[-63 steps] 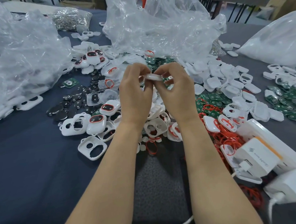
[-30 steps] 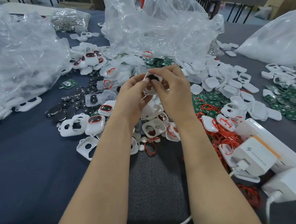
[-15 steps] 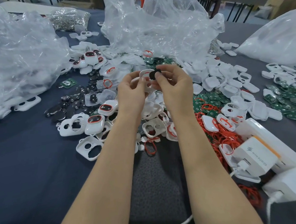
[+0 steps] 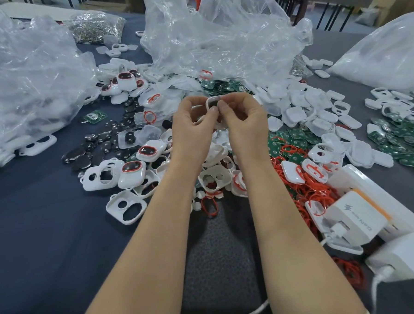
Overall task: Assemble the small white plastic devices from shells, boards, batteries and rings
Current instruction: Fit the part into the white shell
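Both hands are up, close together over the pile: the left hand and right hand pinch one white shell at the fingertips, something dark showing inside it, above the bench. Beneath them lie loose shells, green boards and red rings right, coin batteries left
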### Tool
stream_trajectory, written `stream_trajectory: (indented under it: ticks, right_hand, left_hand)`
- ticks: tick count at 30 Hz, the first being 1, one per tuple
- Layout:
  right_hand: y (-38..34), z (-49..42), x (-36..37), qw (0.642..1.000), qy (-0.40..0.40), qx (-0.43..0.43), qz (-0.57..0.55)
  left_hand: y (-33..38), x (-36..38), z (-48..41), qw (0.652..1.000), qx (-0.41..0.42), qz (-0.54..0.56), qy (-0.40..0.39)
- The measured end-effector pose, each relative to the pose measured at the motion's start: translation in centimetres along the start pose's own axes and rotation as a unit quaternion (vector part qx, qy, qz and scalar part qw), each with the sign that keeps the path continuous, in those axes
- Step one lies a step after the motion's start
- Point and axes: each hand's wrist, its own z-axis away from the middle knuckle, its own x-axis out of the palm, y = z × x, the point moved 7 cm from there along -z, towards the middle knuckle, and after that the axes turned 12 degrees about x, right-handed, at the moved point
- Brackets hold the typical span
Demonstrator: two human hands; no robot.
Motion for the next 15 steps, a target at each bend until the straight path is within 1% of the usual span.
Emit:
stream_trajectory:
  ticks: [3, 6, 11, 13, 15]
  right_hand:
    - [-0.1, -0.1, -0.1, 1.0, -0.014, -0.006, -0.022]
    - [0.4, -0.4, -0.1, 0.999, -0.041, 0.021, -0.029]
    - [1.2, -0.8, -0.2, 0.994, -0.078, 0.07, -0.037]
    - [1.2, -0.8, -0.1, 0.995, -0.075, 0.06, -0.017]
    - [1.0, -0.7, 0.2, 0.998, -0.055, 0.031, 0.027]
  left_hand:
    - [0.3, -0.2, 0.0, 1.0, 0.016, -0.025, 0.005]
    - [0.5, -0.3, -0.1, 0.997, 0.032, -0.077, 0.002]
    - [0.3, -0.2, 0.0, 0.998, 0.024, -0.065, -0.008]
    - [0.5, -0.3, 0.0, 0.993, 0.04, -0.108, -0.002]
    - [1.0, -0.1, 0.1, 0.98, 0.073, -0.185, 0.001]
